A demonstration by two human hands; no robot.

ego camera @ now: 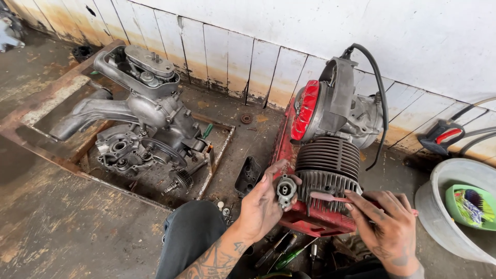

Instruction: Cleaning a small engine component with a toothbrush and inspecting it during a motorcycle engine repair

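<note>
Stained concrete floor [67,227], white tiled wall [268,67], left hand [261,206] gripping carburetor [285,190]

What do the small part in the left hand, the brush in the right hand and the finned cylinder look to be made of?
Small part: cast metal, probably aluminium, by its dull grey, grimy surface. Brush: likely plastic, by its smooth pink handle; bristles not clear. Finned cylinder: cast metal, dark and matte, with thin stacked cooling fins.

Repair workshop: stripped engines [144,108], scattered screwdrivers [289,256].
</note>
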